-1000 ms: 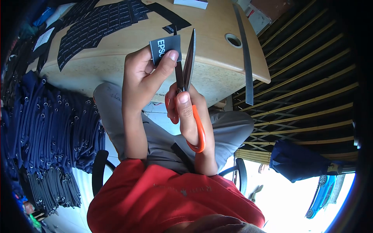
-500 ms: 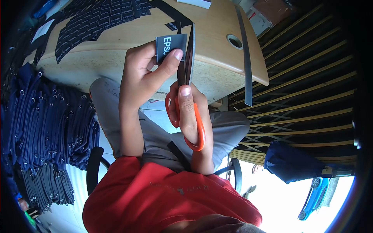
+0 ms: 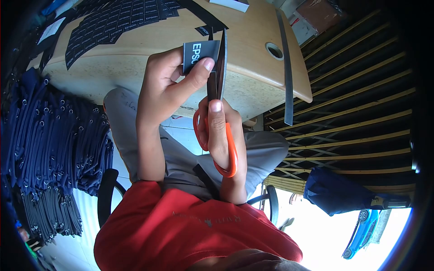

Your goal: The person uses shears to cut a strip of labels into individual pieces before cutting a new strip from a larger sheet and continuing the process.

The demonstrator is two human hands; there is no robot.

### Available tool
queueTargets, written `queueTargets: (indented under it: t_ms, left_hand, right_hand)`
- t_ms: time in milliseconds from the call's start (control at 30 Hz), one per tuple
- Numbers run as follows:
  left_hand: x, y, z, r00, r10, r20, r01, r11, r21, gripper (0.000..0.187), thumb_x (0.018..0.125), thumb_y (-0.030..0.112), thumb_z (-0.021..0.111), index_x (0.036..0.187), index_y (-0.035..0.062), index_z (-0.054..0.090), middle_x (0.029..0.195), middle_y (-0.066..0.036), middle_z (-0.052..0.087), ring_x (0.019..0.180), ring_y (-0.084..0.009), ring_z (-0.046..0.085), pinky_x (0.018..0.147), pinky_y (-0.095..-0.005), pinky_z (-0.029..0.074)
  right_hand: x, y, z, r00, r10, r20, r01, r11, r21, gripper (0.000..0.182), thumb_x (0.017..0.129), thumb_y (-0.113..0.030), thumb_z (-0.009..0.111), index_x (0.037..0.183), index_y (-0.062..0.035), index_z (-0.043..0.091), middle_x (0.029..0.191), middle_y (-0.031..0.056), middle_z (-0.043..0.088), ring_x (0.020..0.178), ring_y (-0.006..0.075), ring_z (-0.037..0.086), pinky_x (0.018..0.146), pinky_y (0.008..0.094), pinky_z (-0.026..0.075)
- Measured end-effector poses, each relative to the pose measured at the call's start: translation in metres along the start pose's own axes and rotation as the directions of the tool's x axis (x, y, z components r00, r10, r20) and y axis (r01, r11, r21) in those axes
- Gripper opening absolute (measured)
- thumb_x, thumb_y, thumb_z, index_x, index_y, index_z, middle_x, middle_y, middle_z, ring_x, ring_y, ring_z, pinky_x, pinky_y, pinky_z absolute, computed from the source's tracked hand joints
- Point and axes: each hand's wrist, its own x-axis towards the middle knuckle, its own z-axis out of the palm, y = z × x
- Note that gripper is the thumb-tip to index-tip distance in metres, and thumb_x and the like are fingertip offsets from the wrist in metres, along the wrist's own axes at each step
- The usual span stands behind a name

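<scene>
Between its thumb and fingers, my left hand (image 3: 174, 83) pinches a small dark label (image 3: 192, 49) with white "EPSO" lettering showing; my thumb covers the rest of the word. My right hand (image 3: 221, 126) is closed round the orange handles of a pair of scissors (image 3: 222, 67), which point away from me. The dark blades stand slightly apart along the label's right edge, and one blade passes behind it. Just past the blade tips, a dark printed piece (image 3: 204, 30) lies on the table.
Dark printed label sheets (image 3: 113, 27) overlap on the wooden table (image 3: 248, 45), which has a round hole (image 3: 274, 51). A long dark strip (image 3: 285, 72) hangs over its right edge. Bundles of navy straps with metal rings (image 3: 54, 131) hang at left. A folding gate (image 3: 352, 108) stands at right.
Both hands keep their grip, with the label and scissors almost unmoved relative to each other. The whole view has shifted slightly.
</scene>
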Motion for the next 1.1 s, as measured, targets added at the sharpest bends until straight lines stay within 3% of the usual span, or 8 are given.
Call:
queueTargets:
  t_ms: [567, 1100]
  left_hand:
    - [-0.0007, 0.0010, -0.0040, 1.000, -0.015, 0.012, 0.015, 0.998, -0.061, 0.011, 0.089, 0.007, 0.063, 0.089, -0.0039, 0.062, 0.076, 0.000, 0.060, 0.071, -0.0042, 0.053, 0.065, -0.0213, 0.045]
    - [-0.0008, 0.0040, -0.0073, 0.999, -0.041, -0.003, 0.041, 0.999, -0.010, 0.014, 0.090, 0.010, 0.063, 0.085, -0.0033, 0.062, 0.073, 0.001, 0.058, 0.067, -0.0033, 0.049, 0.060, -0.0210, 0.041]
  right_hand:
    - [-0.0009, -0.0028, 0.0041, 1.000, 0.023, -0.019, -0.024, 0.999, -0.041, 0.049, 0.102, -0.041, 0.030, 0.077, -0.0039, 0.050, 0.054, -0.0007, 0.045, 0.045, 0.0061, 0.040, 0.042, 0.0222, 0.030]
    - [-0.0005, -0.0011, 0.0071, 0.999, 0.002, -0.046, -0.007, 0.993, -0.118, 0.048, 0.103, -0.037, 0.033, 0.074, -0.0026, 0.052, 0.054, -0.0009, 0.045, 0.045, 0.0062, 0.040, 0.043, 0.0229, 0.031]
